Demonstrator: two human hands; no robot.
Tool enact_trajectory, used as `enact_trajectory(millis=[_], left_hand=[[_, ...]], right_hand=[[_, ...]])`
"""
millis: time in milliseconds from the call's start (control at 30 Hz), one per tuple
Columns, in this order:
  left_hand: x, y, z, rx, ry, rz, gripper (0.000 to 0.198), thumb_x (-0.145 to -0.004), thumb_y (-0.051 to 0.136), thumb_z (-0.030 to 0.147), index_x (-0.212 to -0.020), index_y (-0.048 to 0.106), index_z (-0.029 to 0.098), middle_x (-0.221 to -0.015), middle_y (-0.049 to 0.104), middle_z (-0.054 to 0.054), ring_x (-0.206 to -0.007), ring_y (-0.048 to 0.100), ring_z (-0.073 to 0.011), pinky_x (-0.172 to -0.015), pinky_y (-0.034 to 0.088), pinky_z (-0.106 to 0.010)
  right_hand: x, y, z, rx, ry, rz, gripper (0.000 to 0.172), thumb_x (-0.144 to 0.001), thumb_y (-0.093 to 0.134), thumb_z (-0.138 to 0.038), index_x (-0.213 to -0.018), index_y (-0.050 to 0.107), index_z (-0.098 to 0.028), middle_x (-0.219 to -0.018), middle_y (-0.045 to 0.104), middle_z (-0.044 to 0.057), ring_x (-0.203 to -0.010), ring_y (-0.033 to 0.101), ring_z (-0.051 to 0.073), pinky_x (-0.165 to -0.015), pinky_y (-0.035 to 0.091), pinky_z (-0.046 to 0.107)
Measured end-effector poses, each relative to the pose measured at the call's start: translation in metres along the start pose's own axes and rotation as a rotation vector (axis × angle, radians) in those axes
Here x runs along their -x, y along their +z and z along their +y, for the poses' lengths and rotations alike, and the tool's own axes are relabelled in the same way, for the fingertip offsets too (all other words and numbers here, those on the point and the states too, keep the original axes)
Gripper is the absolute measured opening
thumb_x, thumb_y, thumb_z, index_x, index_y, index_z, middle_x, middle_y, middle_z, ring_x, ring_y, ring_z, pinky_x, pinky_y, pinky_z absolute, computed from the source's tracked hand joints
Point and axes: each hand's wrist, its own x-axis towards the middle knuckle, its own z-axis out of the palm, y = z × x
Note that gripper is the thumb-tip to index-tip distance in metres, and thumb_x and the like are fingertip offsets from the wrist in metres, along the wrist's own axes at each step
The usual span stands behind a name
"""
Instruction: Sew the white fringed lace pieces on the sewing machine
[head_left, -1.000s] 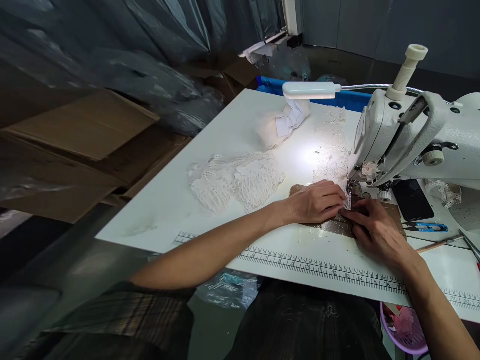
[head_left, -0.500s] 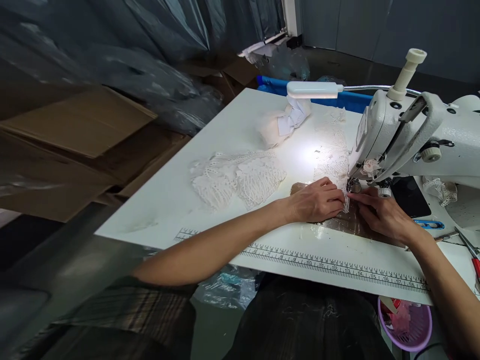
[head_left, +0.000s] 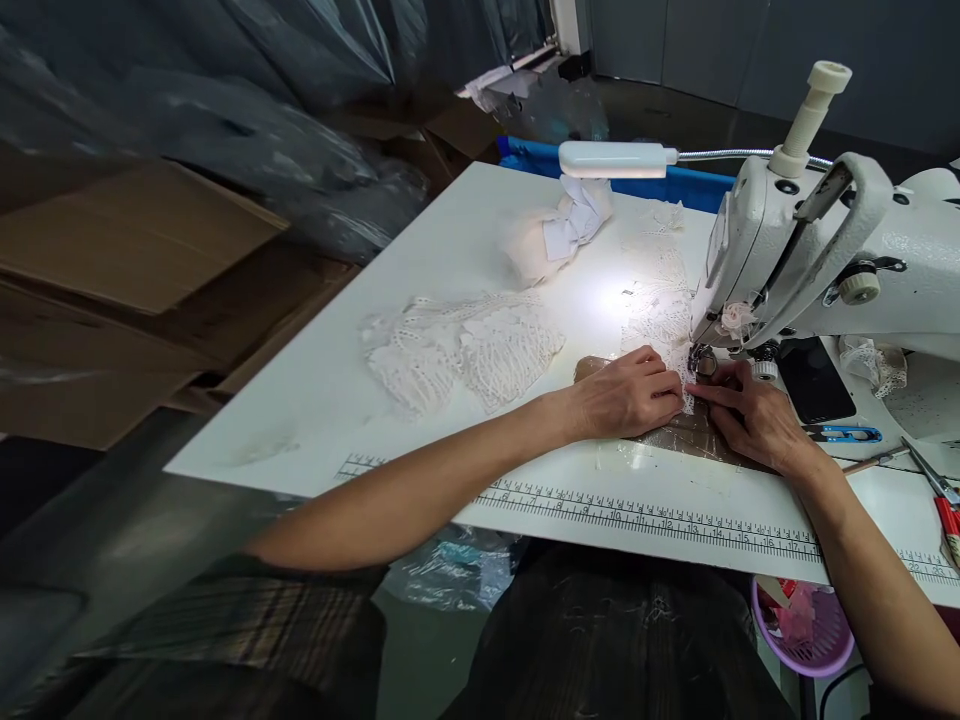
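A strip of white lace fabric [head_left: 654, 290] runs down the table to the presser foot [head_left: 703, 362] of a white sewing machine [head_left: 810, 255]. My left hand [head_left: 630, 393] lies just left of the foot, its curled fingers closed on the lace's near end. From the other side my right hand [head_left: 757, 412] reaches in, fingertips pressed together at the lace edge right in front of the foot. Some of its fingers are hidden by the machine head. Beneath both hands is a brown, shiny sheet [head_left: 701, 438]. More white lace pieces [head_left: 465, 350] lie to the left.
A lamp [head_left: 619, 160] lights the white table [head_left: 300, 400], with a wrapped cream bundle [head_left: 551, 240] behind. A phone [head_left: 816, 380], blue thread snips [head_left: 844, 434] and red-handled scissors [head_left: 941, 495] lie right. Below are a purple basket [head_left: 814, 650] and, left, cardboard boxes [head_left: 135, 235].
The whole view has shifted slightly, so the table and machine appear a little higher and further left. Both hands stay at the lace by the presser foot.
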Motion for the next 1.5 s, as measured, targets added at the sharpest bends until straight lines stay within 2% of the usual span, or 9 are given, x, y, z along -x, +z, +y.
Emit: enact_trajectory(millis=[133,267,533,700,833,967,1267,1500], left_hand=[[0.000,-0.002,0.005,-0.022,-0.017,-0.044,0.028,-0.100,0.047,0.026,-0.086,0.070,0.019,-0.088,0.072,-0.004,-0.074,0.061,-0.0146,-0.083,0.046,-0.035],[0.001,-0.002,0.009,-0.003,-0.078,-0.001,0.028,-0.097,0.049,0.028,-0.081,0.071,0.018,-0.085,0.072,-0.003,-0.072,0.062,-0.0145,-0.093,0.044,-0.041],[0.002,-0.004,0.009,0.059,-0.131,-0.037,0.027,-0.094,0.049,0.025,-0.083,0.072,0.019,-0.090,0.073,-0.004,-0.076,0.062,-0.0162,-0.093,0.043,-0.041],[0.004,-0.004,0.007,0.073,-0.149,-0.045,0.027,-0.094,0.048,0.028,-0.090,0.072,0.018,-0.095,0.072,-0.005,-0.079,0.063,-0.0180,-0.098,0.041,-0.043],[0.006,-0.004,0.004,0.091,-0.165,-0.072,0.027,-0.093,0.050,0.032,-0.097,0.072,0.017,-0.100,0.071,-0.006,-0.081,0.062,-0.0193,-0.097,0.041,-0.042],[0.006,-0.004,0.002,0.101,-0.179,-0.097,0.029,-0.092,0.050,0.035,-0.102,0.071,0.016,-0.104,0.071,-0.007,-0.081,0.061,-0.0205,-0.090,0.042,-0.041],[0.004,-0.003,-0.002,0.124,-0.208,-0.148,0.035,-0.091,0.051,0.039,-0.109,0.069,0.015,-0.121,0.067,-0.009,-0.088,0.060,-0.0231,-0.086,0.038,-0.041],[0.001,-0.007,-0.005,0.144,-0.253,-0.232,0.039,-0.093,0.047,0.040,-0.117,0.067,0.016,-0.127,0.064,-0.011,-0.093,0.060,-0.0233,-0.089,0.036,-0.041]], right_hand=[[0.001,0.000,0.000,0.030,-0.031,0.025,0.036,-0.092,0.049,-0.022,-0.119,0.071,-0.031,-0.111,0.061,0.011,-0.093,0.061,0.022,-0.074,0.056,0.037],[0.001,-0.002,-0.004,0.068,-0.067,0.030,0.036,-0.092,0.049,-0.023,-0.121,0.070,-0.031,-0.110,0.062,0.010,-0.093,0.060,0.022,-0.073,0.055,0.035],[-0.001,-0.004,-0.010,0.175,-0.005,-0.027,0.039,-0.092,0.048,-0.025,-0.124,0.068,-0.030,-0.113,0.063,0.011,-0.092,0.059,0.023,-0.073,0.056,0.036],[-0.003,0.000,-0.013,0.224,0.021,-0.017,0.041,-0.092,0.046,-0.025,-0.127,0.065,-0.031,-0.104,0.066,0.010,-0.085,0.060,0.022,-0.067,0.054,0.033],[-0.006,0.001,-0.016,0.211,0.067,-0.034,0.041,-0.092,0.045,-0.026,-0.129,0.064,-0.028,-0.098,0.066,0.012,-0.082,0.061,0.024,-0.063,0.051,0.033],[-0.008,0.001,-0.018,0.230,0.110,-0.029,0.040,-0.093,0.046,-0.028,-0.129,0.063,-0.030,-0.093,0.065,0.011,-0.077,0.059,0.022,-0.061,0.048,0.032],[0.001,-0.001,-0.017,0.184,0.025,-0.003,0.041,-0.093,0.044,-0.024,-0.129,0.064,-0.025,-0.102,0.065,0.013,-0.089,0.061,0.024,-0.074,0.054,0.038],[-0.002,0.005,-0.021,0.242,0.054,0.053,0.041,-0.093,0.042,-0.026,-0.127,0.065,-0.023,-0.105,0.064,0.015,-0.084,0.062,0.025,-0.067,0.055,0.039]])
